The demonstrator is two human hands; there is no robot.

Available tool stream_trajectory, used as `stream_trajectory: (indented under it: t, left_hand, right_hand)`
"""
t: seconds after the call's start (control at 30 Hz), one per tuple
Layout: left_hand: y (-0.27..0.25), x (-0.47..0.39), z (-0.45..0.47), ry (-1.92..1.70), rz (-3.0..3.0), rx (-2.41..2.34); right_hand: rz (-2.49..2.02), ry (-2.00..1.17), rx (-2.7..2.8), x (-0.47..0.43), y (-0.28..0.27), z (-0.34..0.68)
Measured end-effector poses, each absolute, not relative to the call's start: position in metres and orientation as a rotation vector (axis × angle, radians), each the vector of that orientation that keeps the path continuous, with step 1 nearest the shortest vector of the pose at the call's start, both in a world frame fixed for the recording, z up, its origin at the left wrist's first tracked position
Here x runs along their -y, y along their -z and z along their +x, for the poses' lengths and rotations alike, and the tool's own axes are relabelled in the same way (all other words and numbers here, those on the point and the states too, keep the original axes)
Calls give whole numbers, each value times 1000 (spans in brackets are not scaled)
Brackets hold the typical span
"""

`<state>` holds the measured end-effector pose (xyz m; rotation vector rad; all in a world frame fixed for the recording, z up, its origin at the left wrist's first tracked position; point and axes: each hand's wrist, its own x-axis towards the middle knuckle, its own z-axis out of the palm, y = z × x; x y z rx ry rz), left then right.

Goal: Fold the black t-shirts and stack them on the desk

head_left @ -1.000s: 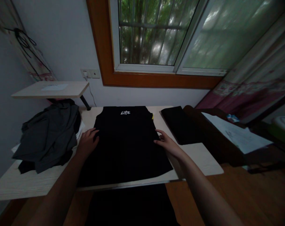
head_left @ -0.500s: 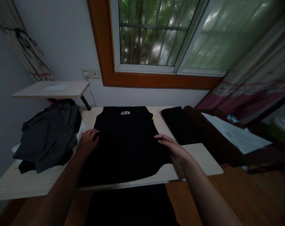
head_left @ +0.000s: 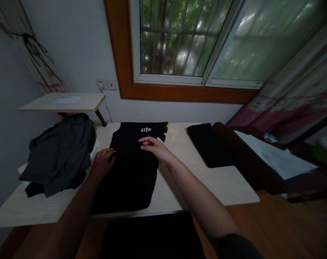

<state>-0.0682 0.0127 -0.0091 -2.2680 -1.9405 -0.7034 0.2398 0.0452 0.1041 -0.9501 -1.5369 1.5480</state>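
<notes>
A black sleeveless shirt lies on the table, with white lettering near its far end. Its right side is folded over inward, and yellow and white bits show at the far right corner. My right hand is over the folded part, fingers stretched out toward the left. At the shirt's left edge rests my left hand, its fingers lying loosely on the fabric.
A heap of grey and black clothes lies at the left, beside a small raised shelf. To the right is a folded black cloth. Beyond the table's right side, papers lie on a dark surface.
My right hand has moved left from the shirt's right edge, and that side of the shirt is now folded inward, making it narrower. My left hand has stayed at the left edge.
</notes>
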Motion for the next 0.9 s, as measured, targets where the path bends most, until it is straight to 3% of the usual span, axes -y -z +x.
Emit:
stream_trajectory:
  t: [0.07, 0.17, 0.23, 0.47, 0.57, 0.7, 0.9]
  left_hand:
    - [8, -13, -68, 695, -2279, 1951]
    - [7, -13, -68, 686, -2278, 1968]
    - [6, -12, -67, 698, -2264, 1974]
    - [5, -12, -67, 758, -2261, 1982]
    - [3, -12, -67, 749, -2245, 1985]
    - [-1, -9, -65, 730, -2204, 2007]
    - [-11, -6, -59, 763, -2345, 1946]
  right_hand:
    - [-884, -1646, 1704, -38, -97, 218]
    - [-717, -2036, 1985, -22, -85, 201]
    - [-694, -2076, 2124, -17, -78, 202]
    - [-1250, -904, 2077, -51, -52, 245]
    - [-1310, -586, 2161, -58, -40, 266]
    - [-1215, -340, 2322, -53, -29, 287]
    - [-1036, -281, 2446, -47, -26, 310]
